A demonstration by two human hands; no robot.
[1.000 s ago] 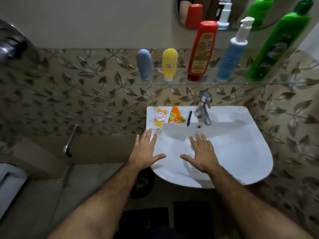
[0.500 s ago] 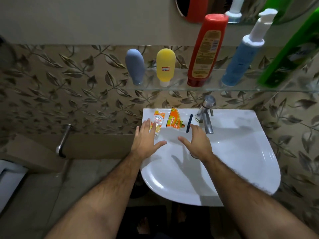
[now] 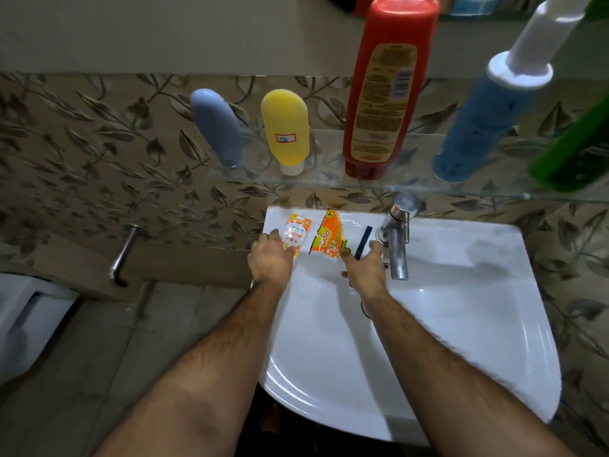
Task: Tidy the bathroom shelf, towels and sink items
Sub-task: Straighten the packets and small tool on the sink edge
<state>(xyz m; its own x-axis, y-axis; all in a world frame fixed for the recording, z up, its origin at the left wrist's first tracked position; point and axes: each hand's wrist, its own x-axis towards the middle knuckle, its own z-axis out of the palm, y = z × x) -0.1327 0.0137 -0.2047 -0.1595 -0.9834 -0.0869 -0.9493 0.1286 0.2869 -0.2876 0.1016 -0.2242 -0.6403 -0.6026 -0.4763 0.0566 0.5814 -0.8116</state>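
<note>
Head view shows three small items lying side by side on the back ledge of the sink (image 3: 461, 324), left of the tap (image 3: 397, 239): a pale orange sachet (image 3: 296, 233), an orange-yellow wrapper (image 3: 330, 237) and a dark blue strip (image 3: 363, 242), each with its long axis running roughly away from the person. Left hand (image 3: 270, 258) is loosely open with fingertips touching the near end of the sachet, and whether it has a grip cannot be told. Right hand (image 3: 364, 268) is open and empty, its fingers spread either side of the strip's near end, so each hand is nearest to its own item
</note>
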